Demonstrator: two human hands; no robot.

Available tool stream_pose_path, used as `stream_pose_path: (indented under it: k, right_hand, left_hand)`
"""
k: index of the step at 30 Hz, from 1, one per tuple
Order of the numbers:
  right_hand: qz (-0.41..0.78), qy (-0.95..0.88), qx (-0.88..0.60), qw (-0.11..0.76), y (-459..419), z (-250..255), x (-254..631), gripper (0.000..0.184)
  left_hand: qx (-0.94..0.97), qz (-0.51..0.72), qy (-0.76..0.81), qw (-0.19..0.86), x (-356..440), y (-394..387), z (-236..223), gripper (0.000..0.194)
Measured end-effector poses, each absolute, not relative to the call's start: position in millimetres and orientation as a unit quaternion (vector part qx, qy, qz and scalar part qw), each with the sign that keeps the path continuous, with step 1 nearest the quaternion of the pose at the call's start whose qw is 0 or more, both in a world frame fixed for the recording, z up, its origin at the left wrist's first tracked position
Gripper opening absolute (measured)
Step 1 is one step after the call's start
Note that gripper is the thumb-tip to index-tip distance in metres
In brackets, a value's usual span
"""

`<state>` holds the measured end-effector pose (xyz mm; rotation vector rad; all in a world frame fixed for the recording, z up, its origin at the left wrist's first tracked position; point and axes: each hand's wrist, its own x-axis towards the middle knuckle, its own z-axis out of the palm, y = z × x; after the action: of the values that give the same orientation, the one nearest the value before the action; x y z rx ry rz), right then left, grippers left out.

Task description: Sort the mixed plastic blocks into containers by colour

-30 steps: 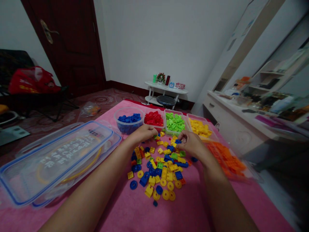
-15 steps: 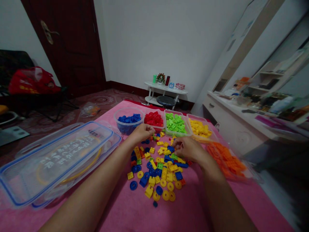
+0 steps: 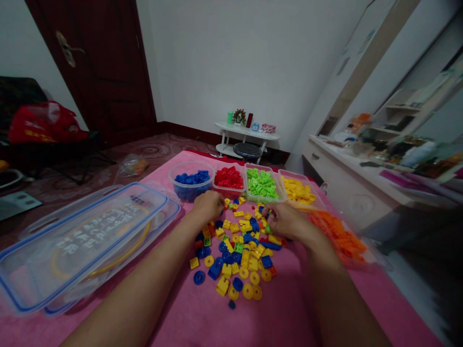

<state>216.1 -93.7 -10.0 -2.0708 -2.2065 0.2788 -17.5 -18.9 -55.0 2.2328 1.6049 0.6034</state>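
A heap of mixed loose bricks (image 3: pixel 238 250), mostly yellow and blue, lies on the pink cloth (image 3: pixel 202 318). My left hand (image 3: pixel 207 206) rests at the heap's far left edge with its fingers curled; what it grips is hidden. My right hand (image 3: pixel 285 220) sits at the heap's far right edge, fingertips pinched over small pieces, one of them green. Behind the heap stand a round tub of blue bricks (image 3: pixel 190 183) and clear boxes of red bricks (image 3: pixel 229 179), green bricks (image 3: pixel 262 183) and yellow bricks (image 3: pixel 297 190).
A large clear storage box with a blue-edged lid (image 3: pixel 83 241) lies at the left. Orange bricks (image 3: pixel 340 238) fill a tray at the right. Beyond are a white low shelf (image 3: pixel 248 137), a dark door (image 3: pixel 97 72) and a white dresser (image 3: pixel 358 188).
My left hand has dropped from beside the red box onto the heap's edge. My right hand dipped into the pile, then shifted slightly back toward the green box.
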Motion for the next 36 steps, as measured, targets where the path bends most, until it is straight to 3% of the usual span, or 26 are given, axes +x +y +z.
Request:
stream_pose_path:
  k: [5,11,13,17,21,26,30,33,36]
  right_hand:
    - [0.117,-0.704,-0.686,0.138,-90,-8,249,0.029]
    - [0.253,-0.711,-0.651,0.088,-90,-25,242,0.032]
    - [0.268,-0.708,-0.649,0.075,-90,-27,237,0.028]
    - [0.288,-0.699,-0.651,0.072,-91,-25,236,0.018]
    - [0.253,-0.706,-0.646,0.141,-92,-12,234,0.015]
    - [0.248,-0.685,-0.601,0.330,-94,4,208,0.017]
    - [0.271,-0.682,-0.572,0.367,-96,4,184,0.023]
    - [0.224,-0.683,-0.583,0.377,-96,5,183,0.024]
    - [0.161,-0.664,-0.597,0.420,-94,11,194,0.022]
  left_hand:
    - [0.764,0.242,0.557,0.217,-18,-16,-62,0.015]
    - [0.769,0.281,0.521,0.242,-15,-17,-50,0.010]
    - [0.744,0.312,0.487,0.336,-8,-19,-46,0.011]
    - [0.543,0.342,0.428,0.636,9,-29,-41,0.014]
    - [0.384,0.322,0.378,0.778,21,-39,-43,0.019]
    - [0.330,0.264,0.315,0.850,26,-47,-44,0.044]
    - [0.309,0.258,0.282,0.871,29,-51,-43,0.051]
    - [0.291,0.252,0.261,0.885,32,-50,-47,0.049]
    - [0.283,0.266,0.258,0.884,34,-51,-52,0.034]
